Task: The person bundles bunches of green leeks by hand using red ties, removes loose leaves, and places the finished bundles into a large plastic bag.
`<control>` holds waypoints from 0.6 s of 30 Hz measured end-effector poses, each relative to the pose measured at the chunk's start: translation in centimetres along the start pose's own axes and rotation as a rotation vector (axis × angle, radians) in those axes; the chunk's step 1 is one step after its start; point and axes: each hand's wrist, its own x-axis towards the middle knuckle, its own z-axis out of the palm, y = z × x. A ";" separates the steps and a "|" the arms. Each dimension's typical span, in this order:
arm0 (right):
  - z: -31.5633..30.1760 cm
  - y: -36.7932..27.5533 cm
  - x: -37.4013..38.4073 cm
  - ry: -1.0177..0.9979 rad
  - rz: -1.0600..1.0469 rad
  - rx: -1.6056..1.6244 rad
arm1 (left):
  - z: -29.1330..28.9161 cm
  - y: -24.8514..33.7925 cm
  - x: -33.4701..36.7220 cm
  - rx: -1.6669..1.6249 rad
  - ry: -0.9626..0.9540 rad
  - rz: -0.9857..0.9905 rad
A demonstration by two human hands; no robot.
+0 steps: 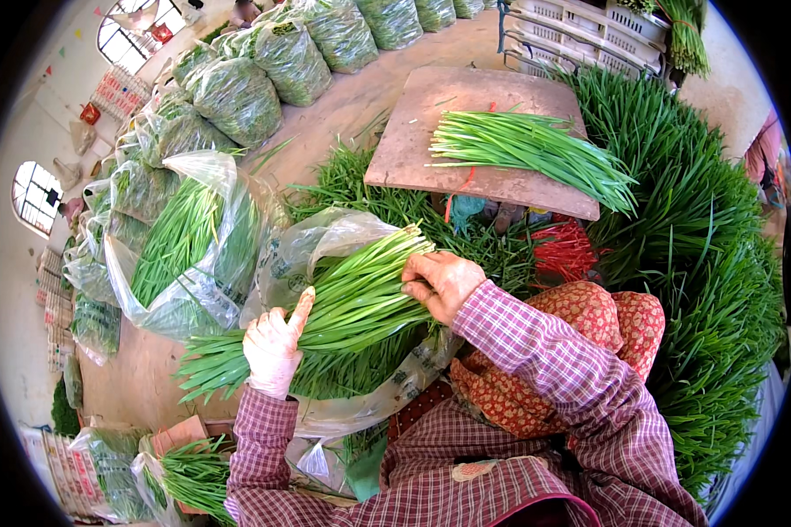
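We hold a long bundle of green chives with both hands over the mouth of a clear plastic bag that lies open in front of us. Our left hand, in a pale glove, wraps around the leafy part of the bundle with its fingers closed on the stalks and the thumb standing up. Our right hand is bare and presses on the bundle near its cut ends, fingers curled together against the stalks. Beyond it a flat wooden board carries another bunch of chives, loose and lying across it. A big heap of chives fills the right side, with a cluster of red bands at its edge. To the left, filled bags stand in a row along the floor.
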 end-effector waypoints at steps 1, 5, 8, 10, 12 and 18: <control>0.0 0.2 0.1 0.016 0.008 0.024 | 0.1 0.0 0.0 -0.016 0.002 -0.003; -0.6 0.0 0.3 0.085 0.057 -0.008 | 0.0 0.1 0.0 -0.041 0.009 -0.020; -1.0 0.9 0.4 0.154 -0.009 -0.169 | 0.0 -0.2 -0.4 -0.114 -0.046 -0.053; -1.6 1.8 0.5 0.161 0.026 -0.324 | -0.3 -0.5 -0.7 -0.160 -0.086 -0.079; -3.2 3.4 0.0 0.174 0.101 -0.433 | 0.0 -1.0 -1.2 -0.153 -0.086 -0.105; -7.7 8.3 -2.2 -0.223 0.589 -0.816 | 0.0 -2.3 -2.8 -0.120 -0.140 -0.178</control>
